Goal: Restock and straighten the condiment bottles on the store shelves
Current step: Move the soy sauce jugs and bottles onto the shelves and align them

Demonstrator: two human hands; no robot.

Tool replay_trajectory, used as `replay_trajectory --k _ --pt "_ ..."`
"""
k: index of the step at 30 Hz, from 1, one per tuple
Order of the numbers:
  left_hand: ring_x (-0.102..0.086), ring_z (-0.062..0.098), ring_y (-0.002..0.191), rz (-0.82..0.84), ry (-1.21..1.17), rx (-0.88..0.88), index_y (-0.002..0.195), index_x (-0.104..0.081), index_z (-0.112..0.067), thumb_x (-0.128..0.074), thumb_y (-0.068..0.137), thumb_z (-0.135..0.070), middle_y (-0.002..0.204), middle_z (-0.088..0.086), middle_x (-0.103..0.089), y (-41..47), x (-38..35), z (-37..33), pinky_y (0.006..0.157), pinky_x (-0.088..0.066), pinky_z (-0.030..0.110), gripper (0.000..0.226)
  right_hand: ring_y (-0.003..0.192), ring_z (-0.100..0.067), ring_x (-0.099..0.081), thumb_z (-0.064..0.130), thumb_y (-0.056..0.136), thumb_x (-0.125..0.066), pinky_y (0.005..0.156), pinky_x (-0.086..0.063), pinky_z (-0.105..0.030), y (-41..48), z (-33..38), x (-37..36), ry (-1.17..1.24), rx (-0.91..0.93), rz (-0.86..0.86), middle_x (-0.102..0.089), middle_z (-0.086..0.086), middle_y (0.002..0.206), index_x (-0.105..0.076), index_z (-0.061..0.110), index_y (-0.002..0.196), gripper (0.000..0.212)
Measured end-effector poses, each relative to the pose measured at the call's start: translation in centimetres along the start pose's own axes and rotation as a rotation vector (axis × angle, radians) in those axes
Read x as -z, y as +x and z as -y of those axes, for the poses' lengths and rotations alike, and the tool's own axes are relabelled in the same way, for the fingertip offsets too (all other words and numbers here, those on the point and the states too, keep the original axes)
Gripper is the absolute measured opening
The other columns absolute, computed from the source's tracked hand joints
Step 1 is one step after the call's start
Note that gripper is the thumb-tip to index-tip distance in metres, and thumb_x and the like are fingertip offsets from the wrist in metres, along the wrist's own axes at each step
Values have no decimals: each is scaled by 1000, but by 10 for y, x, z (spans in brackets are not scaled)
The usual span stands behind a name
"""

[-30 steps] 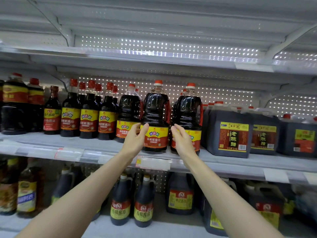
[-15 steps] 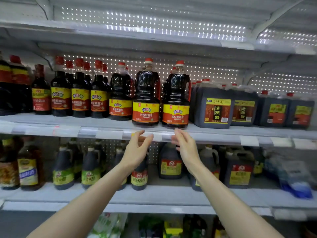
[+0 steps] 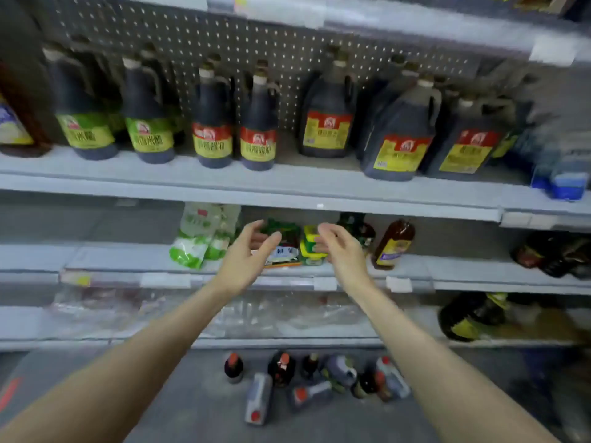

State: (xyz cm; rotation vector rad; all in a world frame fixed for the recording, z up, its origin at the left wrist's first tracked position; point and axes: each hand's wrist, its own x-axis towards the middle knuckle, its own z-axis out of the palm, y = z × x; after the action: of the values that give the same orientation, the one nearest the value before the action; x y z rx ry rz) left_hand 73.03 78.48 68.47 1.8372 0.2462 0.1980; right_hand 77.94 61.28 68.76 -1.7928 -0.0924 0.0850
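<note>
Hovering with nothing in them, the left hand [image 3: 244, 260] and right hand [image 3: 343, 255] are loosely spread, palms facing each other, near but apart. Shelf bottles [image 3: 258, 123] stand in a row well above the hands, and the floor bottles [image 3: 281, 372] lie scattered below, between the forearms, some tipped over.

The person's left hand [image 3: 244, 260] and right hand [image 3: 343, 255] are bare. Behind the fingers [image 3: 268, 245], both wrists and long forearms are uncovered as far as the view reaches.
</note>
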Motion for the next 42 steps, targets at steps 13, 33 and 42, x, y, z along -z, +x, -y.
replay_trajectory --k 13,33,42 --pt "-58 13 88 70 24 487 123 -47 -20 -56 95 -28 93 -6 -60 -60 -72 268 64 -40 4 30 94 -22 -68 38 91 -63 88 -52 -42 -44 -287 -60 -121 -365 110 -71 5 88 -64 33 83 9" --pt "-58 2 85 27 94 872 140 -41 -20 -50 95 -44 111 0 -60 -122 -134 609 60 -42 13 52 86 -16 -56 19 93 -62 78 -43 -28 -78 -636 -192 -163 -668 226 -61 -4 88 -56 14 95 8" --pt "-58 8 91 3 69 917 140 -41 -20 -50 94 -48 108 -2 -58 -133 -152 694 62 -43 16 55 70 -7 -57 19 91 -64 59 -40 -17 -67 -711 -229 -259 -652 239 -62 0 82 -60 1 106 24"
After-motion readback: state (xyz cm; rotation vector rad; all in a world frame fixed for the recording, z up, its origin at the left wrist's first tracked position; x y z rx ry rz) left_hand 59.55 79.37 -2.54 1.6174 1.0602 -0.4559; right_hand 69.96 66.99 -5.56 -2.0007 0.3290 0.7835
